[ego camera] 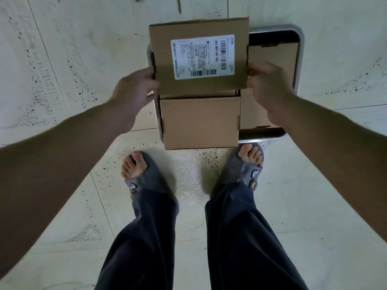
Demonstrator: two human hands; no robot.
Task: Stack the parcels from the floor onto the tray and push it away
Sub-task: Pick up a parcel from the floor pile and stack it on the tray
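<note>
- Trousers (150, 237), slippers (146, 174): near; toes just short of the tray (299, 59).
- Left hand (134, 91): grips the labelled parcel (199, 57) at its left edge.
- Right hand (270, 88): grips its right edge.
- Labelled parcel: over the tray's left half, above a plain parcel (201, 122); whether they touch cannot be told.
- Flat parcel (272, 59): right, in the tray.
- Handling: lower it level, square its edges to the parcel beneath, and free both sides together.

Top parcel (199, 57) over near parcel (200, 122) in tray (299, 59); third parcel (272, 59) to right.
</note>
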